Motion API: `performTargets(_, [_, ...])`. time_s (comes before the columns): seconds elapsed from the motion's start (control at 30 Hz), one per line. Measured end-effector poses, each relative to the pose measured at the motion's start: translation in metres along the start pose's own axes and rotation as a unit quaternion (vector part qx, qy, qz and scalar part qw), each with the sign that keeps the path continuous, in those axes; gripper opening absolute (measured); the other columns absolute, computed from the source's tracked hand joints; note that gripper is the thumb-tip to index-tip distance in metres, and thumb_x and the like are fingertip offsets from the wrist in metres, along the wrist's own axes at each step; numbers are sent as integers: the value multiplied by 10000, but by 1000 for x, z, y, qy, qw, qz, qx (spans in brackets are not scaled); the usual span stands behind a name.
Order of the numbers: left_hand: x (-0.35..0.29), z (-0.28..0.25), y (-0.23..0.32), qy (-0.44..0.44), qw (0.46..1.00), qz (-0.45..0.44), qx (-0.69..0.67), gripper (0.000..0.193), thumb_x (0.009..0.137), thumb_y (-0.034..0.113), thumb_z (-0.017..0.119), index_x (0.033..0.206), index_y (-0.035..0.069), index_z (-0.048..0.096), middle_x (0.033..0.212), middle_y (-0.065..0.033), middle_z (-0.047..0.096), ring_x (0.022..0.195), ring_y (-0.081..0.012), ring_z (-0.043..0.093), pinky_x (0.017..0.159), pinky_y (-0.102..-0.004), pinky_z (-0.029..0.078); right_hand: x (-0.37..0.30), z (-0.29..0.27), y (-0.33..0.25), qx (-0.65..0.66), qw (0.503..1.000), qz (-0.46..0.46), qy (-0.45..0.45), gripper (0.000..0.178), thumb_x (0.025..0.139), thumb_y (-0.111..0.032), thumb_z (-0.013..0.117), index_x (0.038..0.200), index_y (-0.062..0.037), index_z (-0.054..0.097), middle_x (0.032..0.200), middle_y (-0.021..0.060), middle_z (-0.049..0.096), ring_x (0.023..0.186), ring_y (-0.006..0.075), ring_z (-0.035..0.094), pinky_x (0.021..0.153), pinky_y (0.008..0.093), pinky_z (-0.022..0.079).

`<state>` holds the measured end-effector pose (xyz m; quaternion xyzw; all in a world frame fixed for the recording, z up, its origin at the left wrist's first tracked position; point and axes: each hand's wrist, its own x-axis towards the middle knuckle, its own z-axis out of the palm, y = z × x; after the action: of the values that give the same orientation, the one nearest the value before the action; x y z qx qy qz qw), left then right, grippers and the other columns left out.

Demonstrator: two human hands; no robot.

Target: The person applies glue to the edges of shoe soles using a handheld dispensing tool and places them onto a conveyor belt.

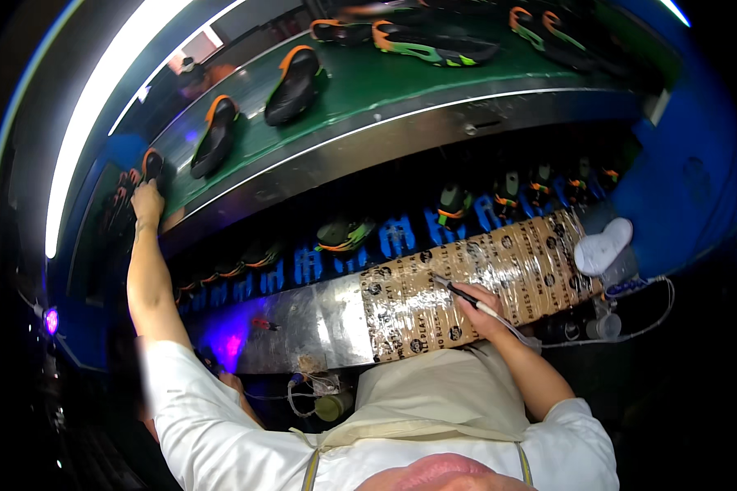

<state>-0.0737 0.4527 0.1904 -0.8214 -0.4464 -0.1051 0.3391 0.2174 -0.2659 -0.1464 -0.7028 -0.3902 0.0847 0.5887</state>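
My left arm stretches to the far left, where my left hand closes on the near end of a black shoe with an orange collar, at the edge of the green conveyor belt. Its fingertips are partly hidden. In my right hand is a pen-like tool with a metal tip, black grip and pale cord. That hand is over a ledge wrapped in printed brown tape, the tip pointing up and left. Black shoes with orange and green trim stand along the belt.
Below the belt, more shoes sit on a row of blue holders. A white shoe form lies at the ledge's right end by a blue panel. Another person's hand shows below my left arm. Cables and a jar hang nearby.
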Motion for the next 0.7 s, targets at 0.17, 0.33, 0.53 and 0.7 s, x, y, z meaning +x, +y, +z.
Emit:
performTargets(0.17, [-28,-60,27,88,970,118,-195,140,882,69,622,944,-27,702,885,-241,712,926,-442,688,837,-506,538,-5,3,-1,-19,1000,5,0,318,915,-105,737,1232,-119,753,1005,106,740,874,303,717,749,366,561])
performTargets(0.33, [-49,-98,14,62,865,-187,-462,533,1028,454,570,983,-42,759,883,-204,758,838,-323,749,786,-444,572,-5,2,0,2,1000,-7,-12,317,907,-101,748,1224,-97,751,1062,106,736,915,272,723,790,347,569])
performTargets(0.53, [-82,-51,38,93,943,-196,-254,741,942,459,689,1358,-139,551,1256,-369,661,1188,-483,657,1044,-489,499,-4,4,6,-5,999,-42,-18,312,915,-107,735,1226,-76,741,967,126,714,864,292,703,765,355,553])
performTargets(0.7, [-139,-74,90,253,635,-216,-697,339,962,33,671,1280,-76,626,1118,-114,730,963,-185,692,920,-327,539,-2,3,4,41,999,-6,-31,303,934,-107,730,1233,-62,743,1032,104,736,892,223,694,816,323,546])
